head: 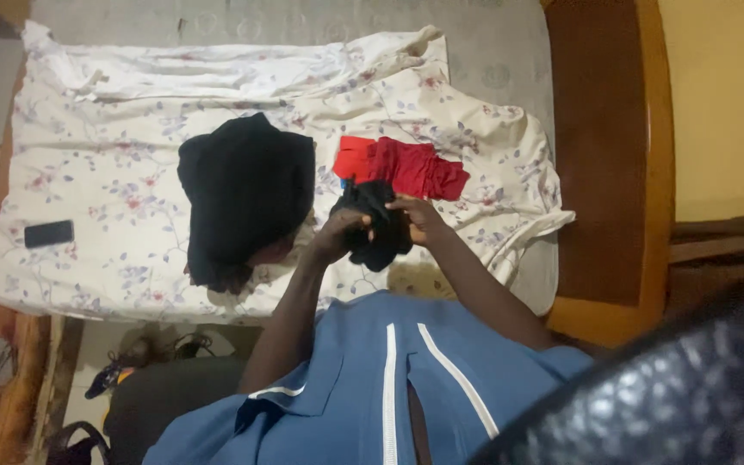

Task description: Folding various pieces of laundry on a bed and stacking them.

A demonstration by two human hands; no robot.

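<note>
Both hands work on one small black fabric item (378, 226), bunched & crumpled, held just above the near edge of the bed. Left hand (339, 234) curls narrow round the item's left side, fingers wrapped into the cloth. Right hand (418, 218) grips the item's upper right part, fingers pinched shut on the fabric, thumb side toward the cloth. The 2 hands sit close together w/ the black item between them; can't tell exactly what kind of garment it is.

Just behind the hands, touching or nearly touching the black item's top, lies a folded red cloth garment (402, 166), flat on the sheet. To the left of it sits a bigger pile of black clothing (245, 194), loosely heaped, near the left forearm.

All of it rests on a cream bedsheet w/ small pink & blue floral print (105, 164), rumpled, spread over a grey mattress (492, 60). A flat black rectangular phone (49, 233) lies on the sheet at far left, well apart from the hands. Brown wooden bed frame (604, 155) runs along the right side. Person wears a blue top w/ white stripes (372, 379).
</note>
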